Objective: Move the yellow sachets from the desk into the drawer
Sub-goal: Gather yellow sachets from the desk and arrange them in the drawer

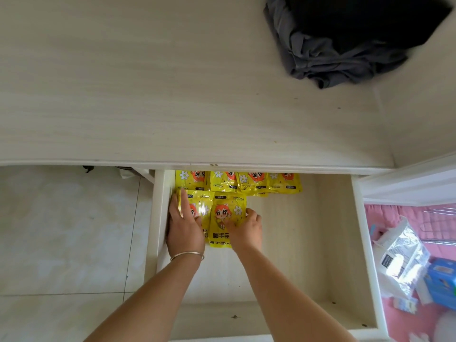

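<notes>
The pale wooden drawer (320, 243) is pulled out below the desk edge. Several yellow sachets (238, 182) with a cartoon figure lie in a row at its back, partly under the desktop. Two more lie in front of them at the left. My left hand (183, 228), with a bangle on the wrist, rests with straight fingers on the left sachet (201, 208) beside the drawer's left wall. My right hand (245, 230) holds the right sachet (225, 218) at its right edge, thumb on its face and fingers curled at the edge. No sachet shows on the desktop (148, 82).
A dark grey cloth (345, 45) is heaped at the desk's back right. White floor tiles (61, 230) show at the left. To the right of the drawer, plastic packets (404, 257) and a blue box (441, 280) lie on a pink surface.
</notes>
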